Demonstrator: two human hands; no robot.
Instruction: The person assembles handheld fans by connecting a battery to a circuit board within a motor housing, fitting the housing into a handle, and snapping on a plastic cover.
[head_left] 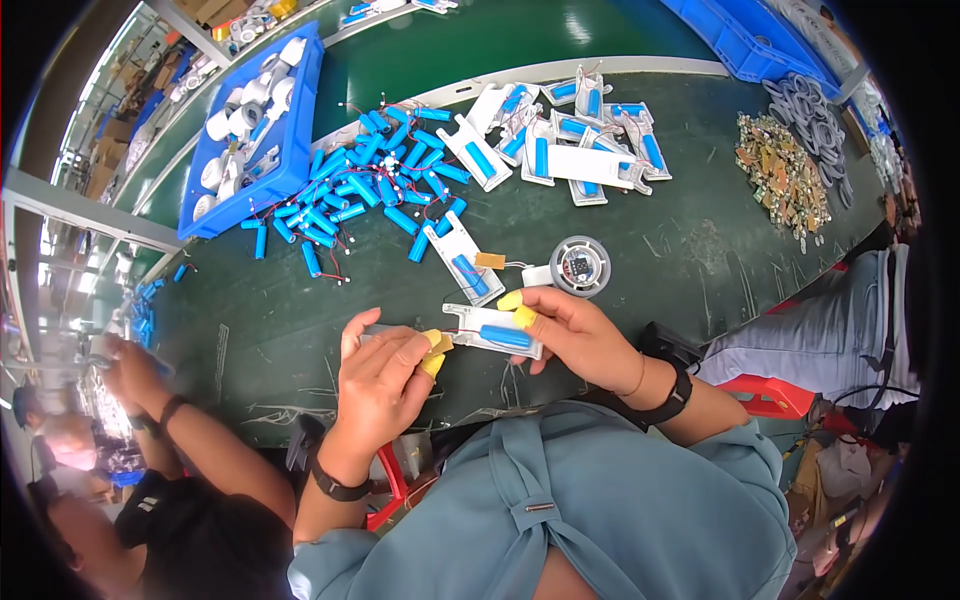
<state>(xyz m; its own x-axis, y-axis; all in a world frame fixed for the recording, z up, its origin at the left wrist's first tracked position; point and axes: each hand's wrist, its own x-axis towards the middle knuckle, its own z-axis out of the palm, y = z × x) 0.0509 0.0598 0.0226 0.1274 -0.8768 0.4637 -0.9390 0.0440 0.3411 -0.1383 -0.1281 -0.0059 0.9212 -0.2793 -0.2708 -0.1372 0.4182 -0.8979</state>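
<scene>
My right hand (585,345), yellow covers on its fingertips, grips the right end of a white plastic housing (463,318). A blue cylindrical battery (505,336) lies in that housing. At the housing's left end, my left hand (375,390) pinches a small tan circuit board (442,344) between yellow-covered fingertips; a thin red wire runs from there toward the battery. Just beyond my hands lies another white housing (452,240) holding a blue battery (468,275). Beside it, a tan board (490,261) is wired toward a round grey-rimmed part (582,267).
A heap of wired blue batteries (370,160) spreads left of centre, by a blue crate (305,110) of white parts. White housings (590,163) are piled farther back. Small circuit boards (780,175) and grey rings (815,120) lie right. A co-worker's arm (215,440) is at left.
</scene>
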